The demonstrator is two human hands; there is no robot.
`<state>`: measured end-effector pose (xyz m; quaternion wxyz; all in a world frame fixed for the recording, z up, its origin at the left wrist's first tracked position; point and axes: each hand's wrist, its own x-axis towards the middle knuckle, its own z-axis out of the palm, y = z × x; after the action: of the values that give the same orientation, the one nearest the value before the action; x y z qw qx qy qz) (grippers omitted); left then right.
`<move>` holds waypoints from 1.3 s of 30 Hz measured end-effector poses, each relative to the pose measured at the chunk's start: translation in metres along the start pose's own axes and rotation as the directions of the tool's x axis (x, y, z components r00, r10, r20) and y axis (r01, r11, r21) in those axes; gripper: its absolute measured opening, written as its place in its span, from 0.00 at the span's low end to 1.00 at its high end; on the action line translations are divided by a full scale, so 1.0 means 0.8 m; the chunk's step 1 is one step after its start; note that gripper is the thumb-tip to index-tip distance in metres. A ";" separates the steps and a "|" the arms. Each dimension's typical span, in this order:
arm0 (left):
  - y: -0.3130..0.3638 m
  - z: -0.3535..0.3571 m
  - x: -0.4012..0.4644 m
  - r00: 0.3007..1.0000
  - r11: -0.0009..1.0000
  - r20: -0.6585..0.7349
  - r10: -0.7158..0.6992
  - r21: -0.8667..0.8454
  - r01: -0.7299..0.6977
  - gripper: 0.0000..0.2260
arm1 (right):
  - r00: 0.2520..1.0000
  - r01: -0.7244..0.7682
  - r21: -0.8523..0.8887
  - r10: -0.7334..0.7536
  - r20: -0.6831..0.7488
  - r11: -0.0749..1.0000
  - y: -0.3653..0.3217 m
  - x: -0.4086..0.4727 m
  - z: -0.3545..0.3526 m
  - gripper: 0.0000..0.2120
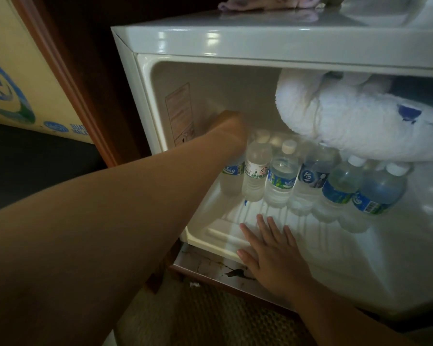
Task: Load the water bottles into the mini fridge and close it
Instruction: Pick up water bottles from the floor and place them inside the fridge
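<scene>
Inside, mini fridge point(145, 78) holds upright bottles point(280, 176); right hand point(273, 250) flat, left hand point(231, 131) unclear.

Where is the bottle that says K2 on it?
The K2 bottle stands in the front row inside the mini fridge, right of centre, under the frosty white lump.

Clear bottles point(281, 179), blue labels; white fridge point(235, 38).

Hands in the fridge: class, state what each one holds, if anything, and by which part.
Right hand holds nothing; it lies flat on the fridge floor. Left hand reaches to the leftmost bottle; any hold cannot be told.
</scene>
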<state>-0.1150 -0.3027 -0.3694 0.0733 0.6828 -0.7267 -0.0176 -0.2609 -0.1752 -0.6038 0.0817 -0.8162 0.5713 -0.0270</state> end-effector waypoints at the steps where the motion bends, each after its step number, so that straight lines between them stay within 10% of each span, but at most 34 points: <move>1: 0.002 0.001 0.001 1.000 1.000 0.001 -0.012 -0.008 0.012 0.10 | 1.000 -0.003 0.001 0.003 0.002 1.000 0.000 0.000 0.000 0.31; 15: -0.036 -0.017 -0.081 0.957 0.974 -0.179 0.227 0.018 -0.228 0.19 | 1.000 -0.010 -0.112 0.009 -0.010 0.994 -0.003 0.003 0.003 0.33; 20: -0.090 -0.081 -0.196 0.967 0.745 -0.052 0.249 -0.628 -0.226 0.22 | 0.997 -0.033 -0.121 0.040 0.062 0.992 -0.007 0.004 -0.006 0.32; 24: -0.173 -0.124 -0.300 0.949 0.630 0.209 0.234 -0.776 0.016 0.13 | 0.991 -0.032 -0.100 0.044 0.124 0.994 -0.014 0.004 -0.016 0.33; 29: -0.303 -0.109 -0.419 0.829 0.493 0.545 -0.122 -0.692 0.527 0.09 | 0.999 -0.018 -0.115 0.023 0.041 0.993 -0.022 0.005 -0.031 0.31; 32: -0.365 -0.061 -0.467 0.658 0.390 0.616 -0.434 -0.530 0.753 0.10 | 0.935 0.266 -0.093 -0.280 -0.218 0.960 -0.072 -0.005 -0.043 0.18; 35: -0.414 0.013 -0.495 0.517 0.272 0.566 -0.642 -0.463 0.844 0.11 | 0.798 0.601 -0.021 -0.601 -0.032 0.799 -0.170 -0.030 -0.045 0.15; 39: -0.450 0.096 -0.519 0.415 0.283 0.423 -0.806 -0.340 0.897 0.14 | 0.685 0.674 0.145 -0.686 0.246 0.725 -0.290 -0.044 -0.001 0.11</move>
<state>0.2547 0.0801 -0.5249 0.1719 0.9110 -0.2155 -0.3069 -0.0579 -0.0651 -0.5635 0.1638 -0.9627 0.2096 0.0493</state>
